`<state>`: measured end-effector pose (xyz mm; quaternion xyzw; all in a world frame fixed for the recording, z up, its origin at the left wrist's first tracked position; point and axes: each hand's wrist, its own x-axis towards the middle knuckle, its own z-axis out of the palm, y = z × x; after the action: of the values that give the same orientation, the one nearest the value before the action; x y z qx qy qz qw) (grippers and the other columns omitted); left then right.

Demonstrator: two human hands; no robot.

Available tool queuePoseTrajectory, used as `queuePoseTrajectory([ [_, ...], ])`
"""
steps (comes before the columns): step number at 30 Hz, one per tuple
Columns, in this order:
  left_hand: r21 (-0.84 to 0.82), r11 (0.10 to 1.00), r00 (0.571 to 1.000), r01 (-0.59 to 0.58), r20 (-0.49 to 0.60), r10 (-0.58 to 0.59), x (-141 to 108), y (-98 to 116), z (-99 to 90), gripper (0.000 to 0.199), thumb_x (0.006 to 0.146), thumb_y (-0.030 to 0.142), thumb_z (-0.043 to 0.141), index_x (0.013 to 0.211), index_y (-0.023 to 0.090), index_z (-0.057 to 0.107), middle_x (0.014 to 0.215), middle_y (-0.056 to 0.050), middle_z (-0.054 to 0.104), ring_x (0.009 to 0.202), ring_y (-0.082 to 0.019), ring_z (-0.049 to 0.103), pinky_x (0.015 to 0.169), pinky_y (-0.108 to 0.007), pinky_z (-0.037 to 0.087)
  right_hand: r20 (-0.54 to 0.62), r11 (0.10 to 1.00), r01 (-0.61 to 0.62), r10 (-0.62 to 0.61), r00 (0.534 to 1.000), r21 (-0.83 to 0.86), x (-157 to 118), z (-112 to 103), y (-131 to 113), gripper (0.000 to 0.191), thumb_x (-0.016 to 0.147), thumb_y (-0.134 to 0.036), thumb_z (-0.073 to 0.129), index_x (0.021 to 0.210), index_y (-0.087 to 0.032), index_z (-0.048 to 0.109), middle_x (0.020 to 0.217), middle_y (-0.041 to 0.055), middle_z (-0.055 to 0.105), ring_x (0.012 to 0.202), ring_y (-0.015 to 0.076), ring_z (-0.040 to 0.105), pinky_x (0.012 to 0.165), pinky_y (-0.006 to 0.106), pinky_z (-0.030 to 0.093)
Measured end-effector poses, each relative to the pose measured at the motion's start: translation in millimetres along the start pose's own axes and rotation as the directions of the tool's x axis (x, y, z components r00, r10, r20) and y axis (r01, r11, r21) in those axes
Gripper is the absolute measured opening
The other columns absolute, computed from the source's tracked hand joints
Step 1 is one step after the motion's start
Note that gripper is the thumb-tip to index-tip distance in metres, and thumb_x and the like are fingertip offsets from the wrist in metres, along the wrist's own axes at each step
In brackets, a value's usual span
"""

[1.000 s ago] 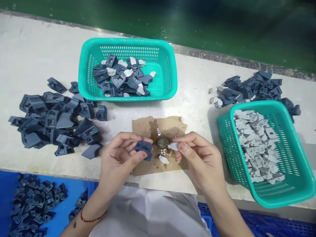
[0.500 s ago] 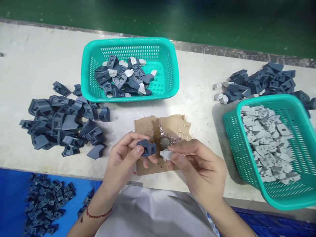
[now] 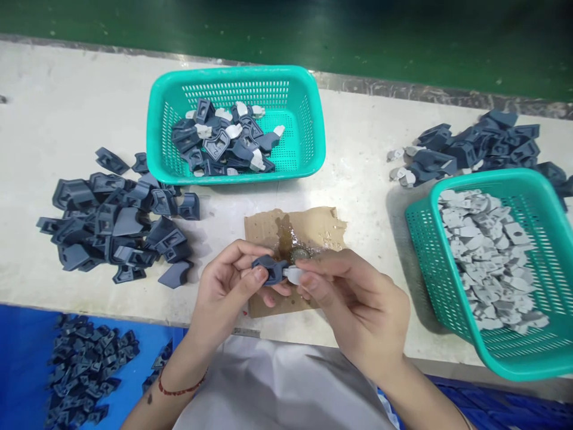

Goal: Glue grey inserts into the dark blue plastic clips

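Between thumb and fingers my left hand [image 3: 233, 280] grips a dark blue-grey plastic part [image 3: 269, 270] with a hollow in it. My right hand [image 3: 358, 304] pinches a small light grey plastic piece [image 3: 293, 275]. The narrow end of that piece meets the right end of the dark part; how deep it sits inside I cannot tell. Just beyond the fingers lies a stained, wet-looking piece of cardboard [image 3: 264, 230], with a small round grey object [image 3: 299, 254] on it, partly hidden by my right hand.
A green basket [image 3: 154, 125] at the back holds dark parts with light tips. Another green basket [image 3: 441, 292] at right is heaped with light grey pieces [image 3: 487, 257]. Dark parts are piled at left [image 3: 107, 227], back right [image 3: 496, 140] and in a blue container [image 3: 89, 364] below the table edge.
The light grey piece in my right hand has moved left, from a small gap to meeting the dark part. My left hand has barely shifted.
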<state>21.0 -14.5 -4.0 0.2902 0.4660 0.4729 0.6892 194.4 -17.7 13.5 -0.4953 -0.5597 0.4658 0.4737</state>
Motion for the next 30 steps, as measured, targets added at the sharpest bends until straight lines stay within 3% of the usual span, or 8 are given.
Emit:
queuePoseTrajectory([
  [7,0.064,0.996,0.998,-0.056,-0.035,0.059,-0.4,-1.5,0.8,0.02,0.086,0.036,0.082,0.097,0.021,0.076,0.072,-0.001,0.078,0.054,-0.014,0.072,0.053,-0.021,0.063,0.064,0.978,0.094,-0.084,0.994,-0.186,2.0,-6.2,-4.9,0.016,0.094,-0.009,0.068,0.101,-0.024,0.071,0.088,-0.0024,0.079,0.075,0.0129,0.074,0.07,0.024,0.062],
  [14,0.154,0.981,0.99,-0.119,-0.057,0.129,-1.4,-4.1,0.7,0.019,0.087,0.036,0.08,0.097,0.02,0.076,0.076,-0.002,0.08,0.056,-0.014,0.073,0.056,-0.022,0.064,0.07,0.956,0.169,-0.156,0.985,-0.24,1.0,-2.8,-5.2,0.013,0.095,-0.01,0.067,0.099,-0.023,0.068,0.085,-0.0021,0.077,0.076,0.0119,0.073,0.067,0.02,0.06],
  [17,0.205,0.971,0.989,-0.126,-0.055,0.14,-2.3,-3.4,1.2,0.019,0.088,0.035,0.079,0.097,0.019,0.074,0.078,-0.003,0.079,0.057,-0.014,0.073,0.059,-0.023,0.064,0.053,0.968,0.118,-0.109,0.993,-0.22,2.5,-3.9,-3.1,0.012,0.094,-0.01,0.069,0.096,-0.022,0.069,0.085,-0.0027,0.077,0.074,0.0108,0.073,0.068,0.019,0.059],
  [21,0.401,0.91,0.99,-0.102,0.132,0.053,-7.1,9.7,1.9,0.02,0.094,0.035,0.072,0.11,0.023,0.069,0.086,-0.003,0.078,0.071,-0.017,0.075,0.065,-0.024,0.062,0.043,0.996,-0.063,0.066,0.997,-0.066,3.7,-12.5,-4.1,0.01,0.093,-0.013,0.07,0.092,-0.023,0.071,0.079,-0.0044,0.075,0.063,0.0087,0.07,0.054,0.016,0.053],
  [24,0.666,0.71,0.954,-0.227,0.299,0.025,-10.6,26.7,2.9,0.029,0.096,0.035,0.069,0.123,0.026,0.064,0.096,-0.003,0.076,0.076,-0.018,0.073,0.061,-0.023,0.054,0.068,0.991,-0.132,0.133,0.989,-0.027,2.2,-19.2,-10.5,0.005,0.094,-0.018,0.071,0.091,-0.022,0.071,0.068,-0.0051,0.069,0.057,0.0088,0.066,0.048,0.015,0.049],
  [27,0.791,0.504,0.904,-0.346,0.424,-0.045,-10.5,40.3,5.9,0.016,0.103,0.033,0.057,0.113,0.023,0.063,0.089,0.0,0.071,0.069,-0.015,0.066,0.056,-0.024,0.044,0.15,0.99,-0.121,0.131,0.98,-0.076,1.8,-25.4,-16.5,0.004,0.097,-0.021,0.068,0.093,-0.022,0.068,0.076,-0.0039,0.071,0.063,0.0086,0.066,0.053,0.016,0.049],
  [30,0.771,0.486,0.854,-0.412,0.512,-0.089,-8.8,43.8,9.4,0.017,0.106,0.034,0.049,0.099,0.021,0.058,0.086,0.0,0.067,0.071,-0.015,0.063,0.06,-0.025,0.043,0.259,0.977,0.022,0.035,0.965,-0.214,3.2,-33.1,-17.8,0.008,0.103,-0.023,0.06,0.096,-0.02,0.063,0.079,-0.0026,0.066,0.069,0.0095,0.063,0.061,0.019,0.048],
])
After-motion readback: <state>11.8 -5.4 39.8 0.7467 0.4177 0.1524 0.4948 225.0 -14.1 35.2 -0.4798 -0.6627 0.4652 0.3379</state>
